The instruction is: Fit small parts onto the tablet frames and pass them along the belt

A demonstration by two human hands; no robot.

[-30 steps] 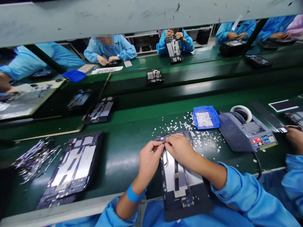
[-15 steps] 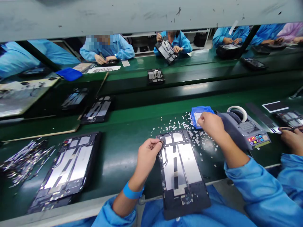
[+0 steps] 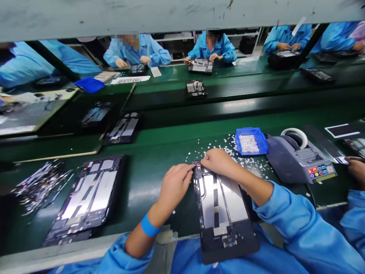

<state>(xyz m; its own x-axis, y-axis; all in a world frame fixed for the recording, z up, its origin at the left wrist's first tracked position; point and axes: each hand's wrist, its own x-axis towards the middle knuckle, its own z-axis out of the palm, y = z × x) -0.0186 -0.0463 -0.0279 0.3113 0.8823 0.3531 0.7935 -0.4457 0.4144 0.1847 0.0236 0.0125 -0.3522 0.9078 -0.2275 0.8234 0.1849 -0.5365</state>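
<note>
Tablet chassis [image 3: 224, 213]: open, on the green bench's near edge, overhanging toward the person.
Left hand [image 3: 173, 187]: curled, steadying its top-left corner.
Right hand [image 3: 218, 161]: fingertips pinched at its top edge; contents hidden.
Risk: overhang could tip it; 1 slip scatters the white bits [image 3: 225, 150] beside the blue tray [image 3: 251, 141].

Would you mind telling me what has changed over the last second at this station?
The right hand went out to the blue tray and came back to the top edge of the tablet frame. The left hand stayed at the frame's top left corner. The tape dispenser kept its place.
</note>
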